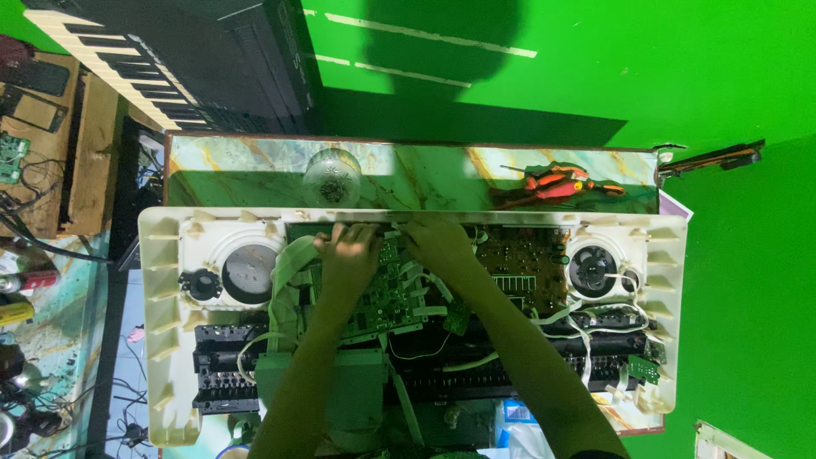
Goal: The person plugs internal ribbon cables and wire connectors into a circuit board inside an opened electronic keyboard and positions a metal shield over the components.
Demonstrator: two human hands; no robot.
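An opened cream plastic keyboard casing [161,323] lies upside down on a marbled table, its insides exposed. My left hand [347,259] rests on the green main circuit board [387,297] near a wide white ribbon cable [289,263]. My right hand [438,242] presses at the casing's far edge, fingers curled over the board's top end. Whether either hand grips anything is hidden. A brown circuit board [518,259] sits to the right. Round speakers sit at the left [248,274] and right [592,270].
Orange-handled pliers and a screwdriver [557,183] lie on the table's far right. A clear glass dome [332,177] stands at the far middle. A black piano keyboard [127,68] sits at the upper left. Cluttered benches with wires fill the left side. Green floor surrounds the table.
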